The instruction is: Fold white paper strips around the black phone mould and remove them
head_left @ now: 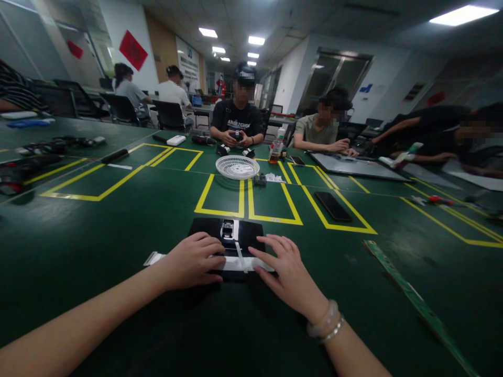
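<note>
L hand (192, 262) lies w/ fingers bent over the white flat ribbon-like strip (236, 263), can't tell if pinching; R hand (285, 267) has fingers spread, tips at/near the strip's R end. Strip lies across the black flat rectangular panel (250, 235), on the green smooth tabletop (118, 246) straight ahead. Main risk, prob.: uneven pull btwn hands could skew or crease the strip; a snagged fingertip might drag the thin white crosspiece (239, 251). Strip's L end juts past the panel edge, so L forearm could catch it. Most room's L; far side, approx. clear up to yellow tape rectangles (220, 212). R side's limited by the long narrow green circuit board (412, 298).
</note>
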Demonstrator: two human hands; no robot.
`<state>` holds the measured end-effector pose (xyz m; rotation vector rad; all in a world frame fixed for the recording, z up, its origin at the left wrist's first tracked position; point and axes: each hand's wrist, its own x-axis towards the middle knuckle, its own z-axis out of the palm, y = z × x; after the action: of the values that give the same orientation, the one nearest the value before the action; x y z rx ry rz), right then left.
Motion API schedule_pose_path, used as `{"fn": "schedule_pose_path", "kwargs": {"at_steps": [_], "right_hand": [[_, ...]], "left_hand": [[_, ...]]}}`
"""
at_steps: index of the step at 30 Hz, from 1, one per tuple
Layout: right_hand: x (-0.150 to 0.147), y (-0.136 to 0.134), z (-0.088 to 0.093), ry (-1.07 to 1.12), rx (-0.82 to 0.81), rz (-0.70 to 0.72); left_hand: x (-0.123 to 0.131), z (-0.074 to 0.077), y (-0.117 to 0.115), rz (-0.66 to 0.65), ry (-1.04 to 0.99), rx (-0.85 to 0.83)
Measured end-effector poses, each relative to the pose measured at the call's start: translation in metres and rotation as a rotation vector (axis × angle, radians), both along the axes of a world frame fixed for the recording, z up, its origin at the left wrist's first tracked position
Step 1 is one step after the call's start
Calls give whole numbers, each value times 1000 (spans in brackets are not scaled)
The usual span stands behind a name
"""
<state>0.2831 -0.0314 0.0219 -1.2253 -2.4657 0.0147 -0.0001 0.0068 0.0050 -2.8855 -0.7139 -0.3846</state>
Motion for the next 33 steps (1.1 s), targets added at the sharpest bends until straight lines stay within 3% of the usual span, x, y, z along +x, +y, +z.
{"fn": "schedule_pose_path", "kwargs": {"at_steps": [12, 24, 33], "right_hand": [[-2, 0, -1, -21, -29, 24], [-5, -5, 0, -71, -28, 30], [9, 9, -3, 21, 108, -71]], "left_hand": [[-2, -8, 2, 172, -49, -85], [-1, -8, 2, 218, 49, -222], [-1, -1, 6, 186, -91, -256]]}}
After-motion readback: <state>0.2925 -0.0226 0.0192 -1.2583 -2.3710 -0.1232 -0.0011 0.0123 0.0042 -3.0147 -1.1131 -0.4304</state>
